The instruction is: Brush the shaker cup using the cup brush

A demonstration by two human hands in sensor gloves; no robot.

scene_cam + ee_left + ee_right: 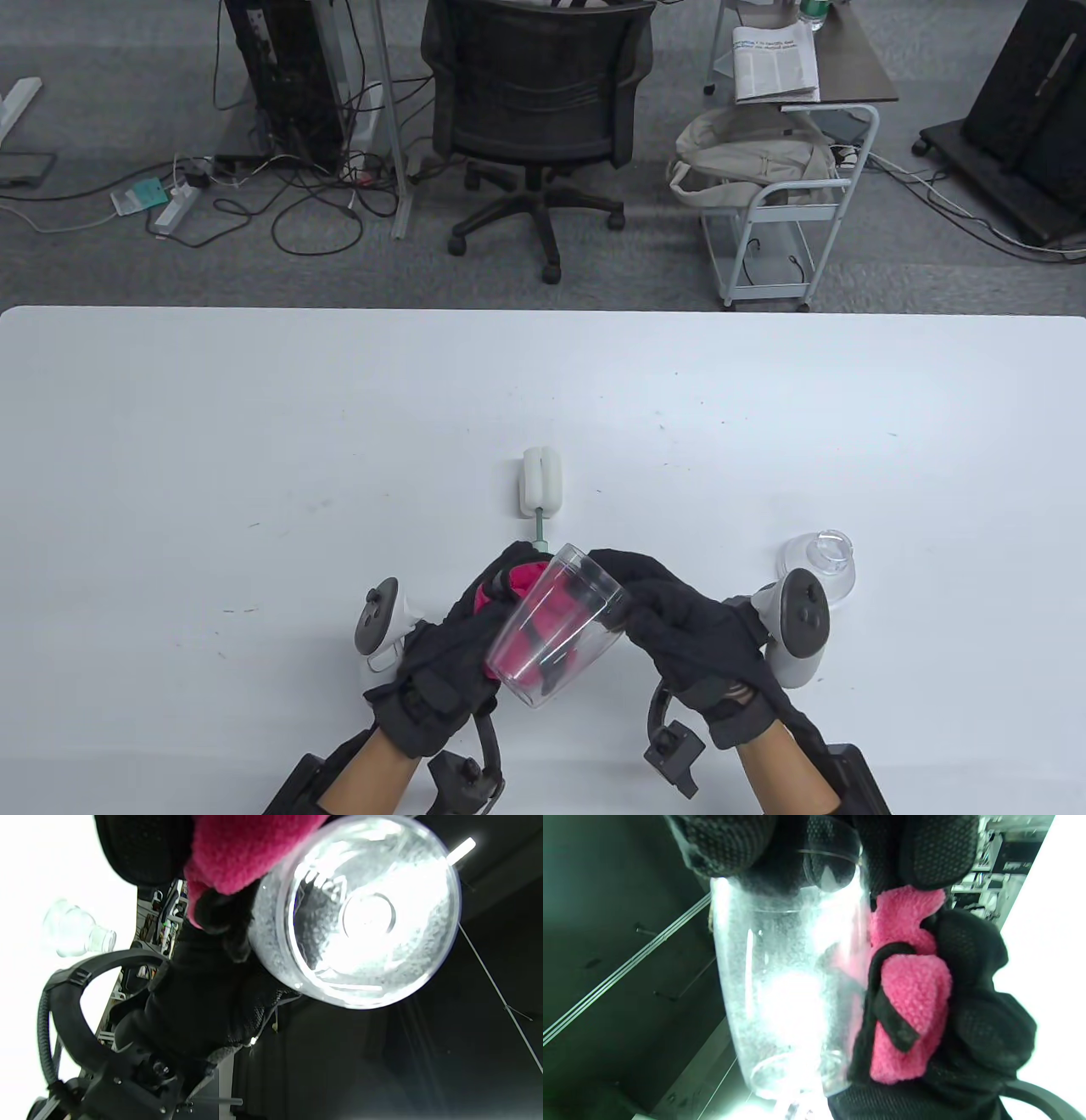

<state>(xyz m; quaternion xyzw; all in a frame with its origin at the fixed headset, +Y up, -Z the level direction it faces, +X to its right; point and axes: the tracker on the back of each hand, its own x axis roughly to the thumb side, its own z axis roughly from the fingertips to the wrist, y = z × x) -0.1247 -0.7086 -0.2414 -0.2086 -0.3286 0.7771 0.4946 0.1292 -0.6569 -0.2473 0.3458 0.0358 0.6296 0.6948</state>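
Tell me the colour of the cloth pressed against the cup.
Bright pink cloth, trimmed in black, held against the clear cup. Shows best in the right wrist view.

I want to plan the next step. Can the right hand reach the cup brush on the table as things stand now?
Probably not at once. The right hand holds the rim of the shaker cup, which the left hand grips with a pink cloth. The cup brush lies just beyond, nothing covering it, so once the hand lets go the way looks free.
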